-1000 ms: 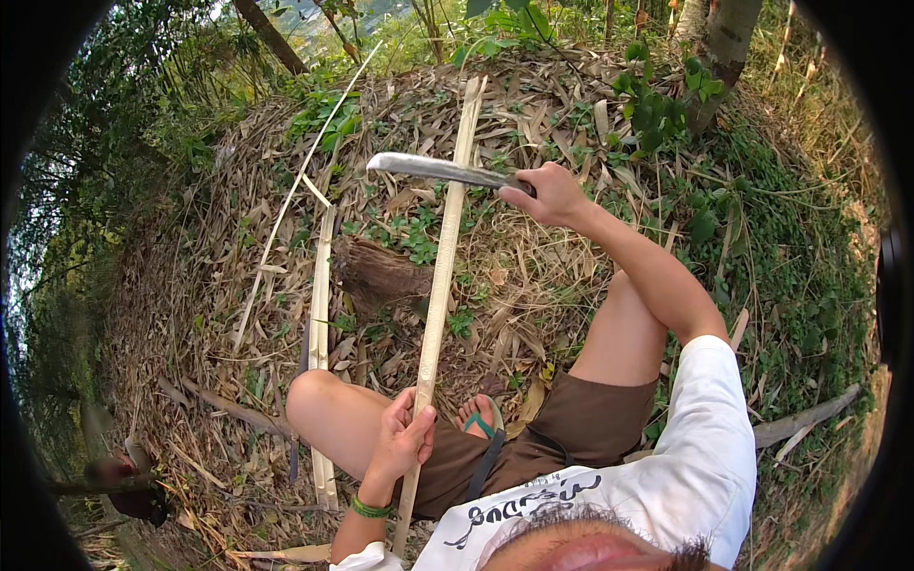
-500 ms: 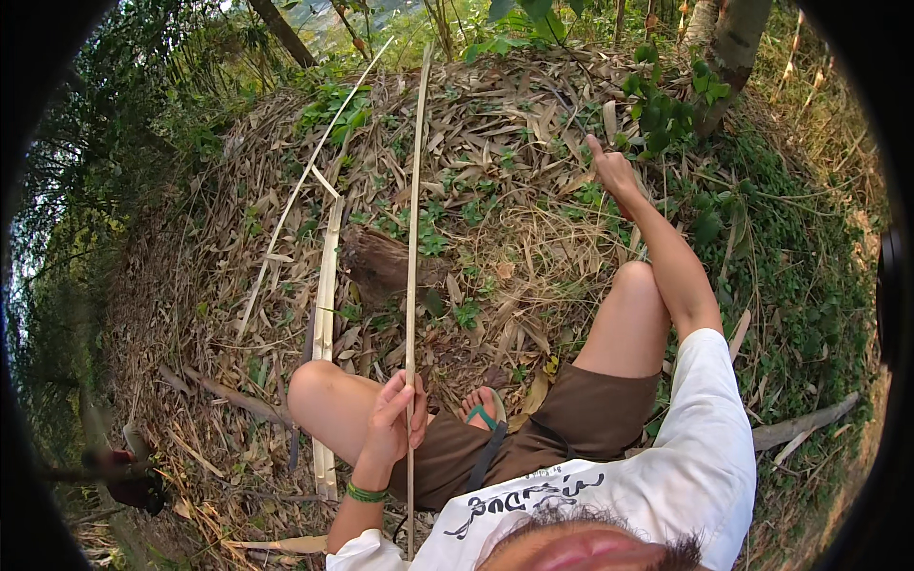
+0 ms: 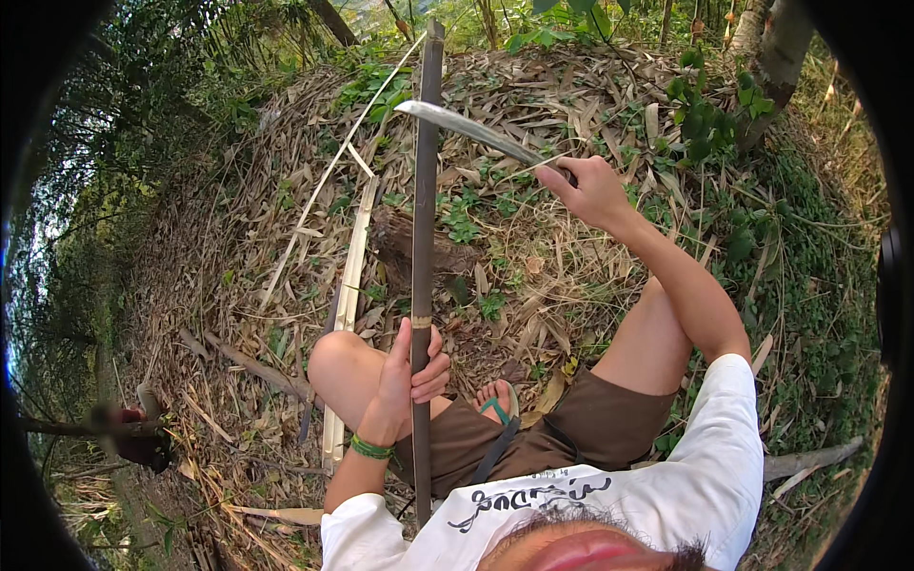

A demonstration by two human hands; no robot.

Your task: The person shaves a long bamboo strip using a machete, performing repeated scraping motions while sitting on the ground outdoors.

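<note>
A long, dark brown bamboo strip [image 3: 424,228] stands nearly upright in front of me, with a paler ring at a node low down. My left hand [image 3: 405,381] is wrapped round its lower part, just below that node, and its bottom end reaches my shirt. In my right hand [image 3: 592,198], fingers closed on the dark handle, is a machete [image 3: 481,133] with a slightly curved grey blade. The blade's tip end crosses the strip's upper part; whether it touches cannot be told.
Pale split bamboo pieces [image 3: 354,247] lie on the leaf litter by my left knee. A wood stump [image 3: 409,243] is behind the strip. Branches [image 3: 257,366] lie to both sides, a tree trunk [image 3: 776,67] rises at far right, and a blurred person [image 3: 138,433] is at far left.
The strip has turned from its thin pale edge to its broad dark face. My right hand has come in leftward and nearer, bringing the machete blade across the strip.
</note>
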